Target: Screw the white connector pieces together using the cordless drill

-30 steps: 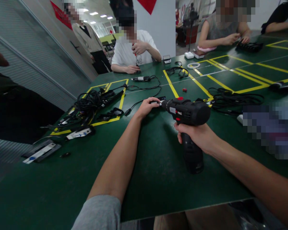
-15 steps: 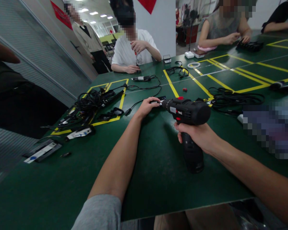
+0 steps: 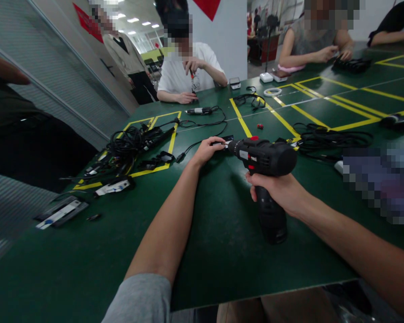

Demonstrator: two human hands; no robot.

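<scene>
My right hand (image 3: 272,186) is wrapped round the grip of a black cordless drill (image 3: 264,157) with red accents, its chuck pointing left and away from me. The drill's tip meets a small dark flat piece (image 3: 229,139) on the green table. On that piece rests my left hand (image 3: 207,150), its fingers closed over the near edge beside the drill tip. What kind of piece it is stays mostly hidden under the fingers. A thin black cable with a plug (image 3: 181,157) lies just left of this hand.
Tangled black cables (image 3: 128,141) lie within yellow tape at left, near a flat black-and-white package (image 3: 61,213). More cables (image 3: 333,137) are coiled at right. Small red parts (image 3: 260,126) sit beyond the drill. A person in white (image 3: 202,67) works across the green table (image 3: 222,251).
Both hands and the drill hold almost the same place. The whole view has shifted very slightly.
</scene>
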